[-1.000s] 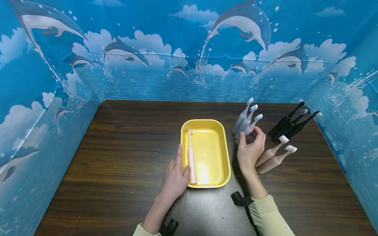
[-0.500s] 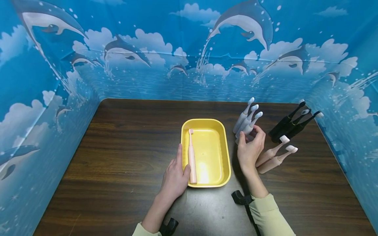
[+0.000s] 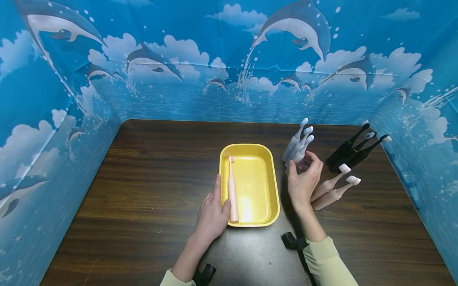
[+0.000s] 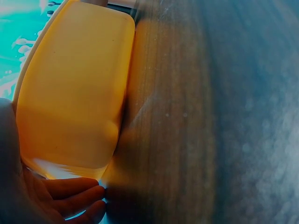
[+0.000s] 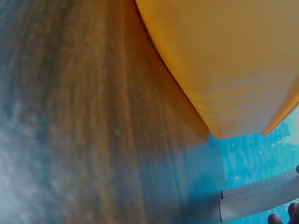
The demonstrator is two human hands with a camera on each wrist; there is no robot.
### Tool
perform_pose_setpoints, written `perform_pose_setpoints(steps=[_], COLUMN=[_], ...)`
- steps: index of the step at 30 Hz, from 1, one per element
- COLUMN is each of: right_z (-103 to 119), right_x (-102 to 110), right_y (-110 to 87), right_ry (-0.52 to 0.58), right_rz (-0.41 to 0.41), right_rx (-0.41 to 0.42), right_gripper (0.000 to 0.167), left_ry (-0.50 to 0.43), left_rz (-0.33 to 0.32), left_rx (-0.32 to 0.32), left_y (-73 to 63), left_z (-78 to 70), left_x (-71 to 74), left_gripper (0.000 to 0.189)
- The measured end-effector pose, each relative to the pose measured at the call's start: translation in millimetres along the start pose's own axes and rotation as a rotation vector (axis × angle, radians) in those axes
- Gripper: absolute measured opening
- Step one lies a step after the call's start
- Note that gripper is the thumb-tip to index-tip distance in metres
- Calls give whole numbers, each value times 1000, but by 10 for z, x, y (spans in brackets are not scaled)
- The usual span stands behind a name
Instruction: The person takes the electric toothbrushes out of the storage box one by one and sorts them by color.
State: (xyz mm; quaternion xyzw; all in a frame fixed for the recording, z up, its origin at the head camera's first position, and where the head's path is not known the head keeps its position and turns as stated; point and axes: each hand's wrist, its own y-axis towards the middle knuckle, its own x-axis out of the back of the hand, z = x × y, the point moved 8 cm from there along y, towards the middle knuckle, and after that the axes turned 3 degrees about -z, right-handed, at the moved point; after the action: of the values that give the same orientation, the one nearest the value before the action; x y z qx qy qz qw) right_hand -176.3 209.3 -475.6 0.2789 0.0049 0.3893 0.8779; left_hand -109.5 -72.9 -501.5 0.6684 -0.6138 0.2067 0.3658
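Note:
A yellow tray [image 3: 257,186] stands mid-table with a pink electric toothbrush [image 3: 232,194] lying along its left side. My left hand [image 3: 212,214] rests at the tray's left wall, index finger stretched along it and thumb at the rim. The left wrist view has its fingers [image 4: 77,200] loosely extended beside the tray. Right of the tray, my right hand [image 3: 304,180] holds the nearest grey-white electric toothbrush [image 3: 299,153] low on its handle. Two similar grey-white toothbrushes [image 3: 291,145] stand just behind. In the right wrist view, fingertips [image 5: 275,218] show below pale handles [image 5: 257,200].
Two pink electric toothbrushes [image 3: 330,194] stand right of my right hand. Several black ones [image 3: 348,153] stand farther back. A dolphin-print cloth [image 3: 214,91] rises behind and beside the dark wooden table [image 3: 154,178]. A black cable runs along my right forearm.
The nearest grey-white toothbrush, held in my right hand, has shifted slightly left at its head, closer to the two behind it. My left hand and the tray look unmoved.

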Motion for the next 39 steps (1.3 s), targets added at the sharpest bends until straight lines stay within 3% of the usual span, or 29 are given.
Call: perform_pose_setpoints(steps=[14,20,24,28,31,35,39], right_z=[282,537,692,830,902,843,676], right_x=[107,105,45,-84,-246,-559,-804], right_y=[-104,-163,-224,-315,-406,-568,-776], right_ry=[94,162,229,304,338,311,199], right_rz=[-129,-116,-63,52,208,521,779], right_rx=[108,198,250,275,237,9,-218], right_gripper=[51,52,53,53,58,70,75], left_ry=[0,2,6,12,16,19,22], left_rz=[-1,-6,-8,-13,-17,-20,-25], left_rx=[0,-6,-8,-14,-17,-22,-33], left_y=[-3,1,0,-7,-8,-3,-3], left_z=[1,3,2,-3,-4,0,0], left_x=[-3,-8,-7,-4,-2,-6,-7], left_gripper=[77,77,76,76,76,76,76])
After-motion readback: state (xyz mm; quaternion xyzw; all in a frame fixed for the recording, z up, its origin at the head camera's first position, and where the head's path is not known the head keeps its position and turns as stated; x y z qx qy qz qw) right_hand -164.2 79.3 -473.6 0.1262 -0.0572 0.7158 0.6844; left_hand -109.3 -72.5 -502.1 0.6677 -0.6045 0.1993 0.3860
